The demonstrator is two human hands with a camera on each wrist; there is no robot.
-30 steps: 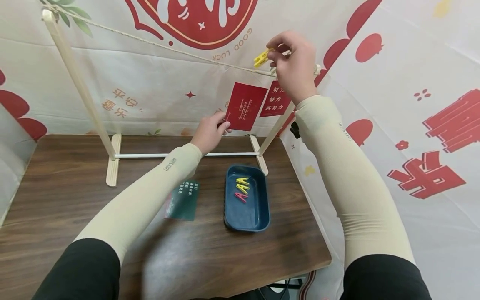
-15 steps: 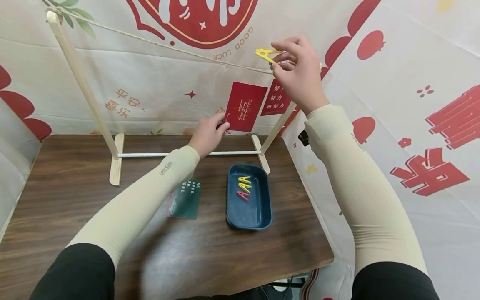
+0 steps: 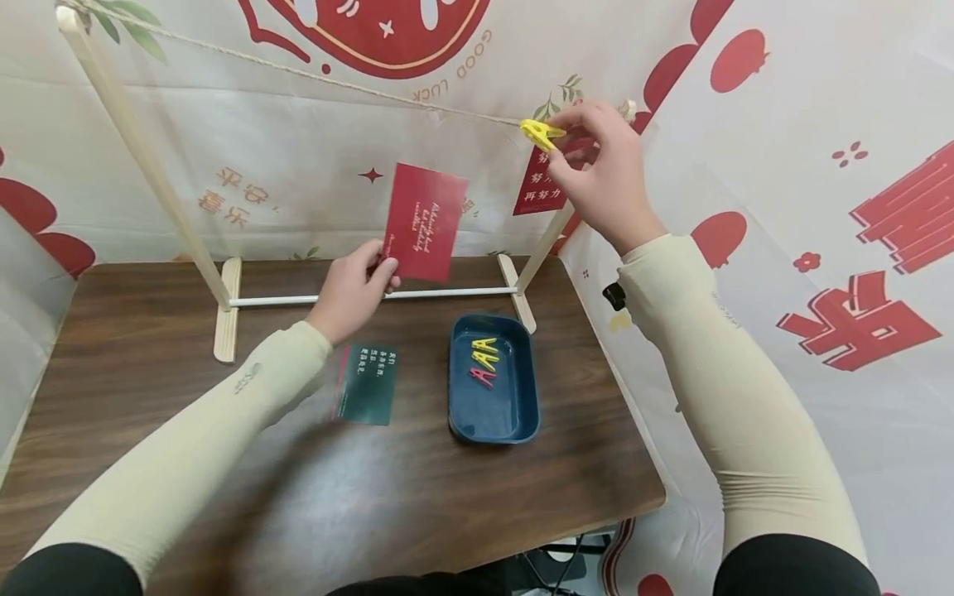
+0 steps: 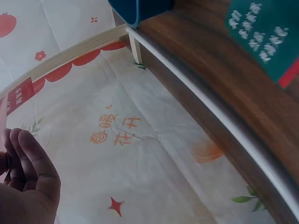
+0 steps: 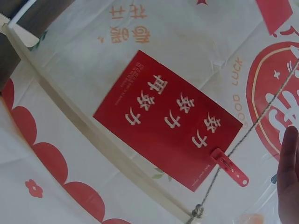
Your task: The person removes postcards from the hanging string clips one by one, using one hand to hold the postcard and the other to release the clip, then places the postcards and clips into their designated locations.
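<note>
My left hand (image 3: 349,288) pinches the lower left edge of a red card (image 3: 425,222) with white script, held in front of the frame and below the rope. My right hand (image 3: 607,170) pinches a yellow clothespin (image 3: 540,133) at the rope (image 3: 358,85), near its right end. Whether the clothespin's tips are around the rope I cannot tell. Behind that hand a second red card (image 3: 538,186) hangs from the rope; in the right wrist view a red clothespin (image 5: 229,167) fastens it at one edge. The left wrist view shows curled fingers (image 4: 35,158) at the left.
On the wooden table (image 3: 298,472), a dark blue tray (image 3: 494,422) holds yellow and pink clothespins (image 3: 484,354). A green card (image 3: 368,385) lies left of it. The rope's wooden posts (image 3: 142,157) stand on flat feet joined by a white bar (image 3: 455,292). A printed cloth hangs behind.
My left hand has drawn the red card left and slightly down, apart from the hanging card. My right hand has turned the yellow clothespin and lowered it to the rope.
</note>
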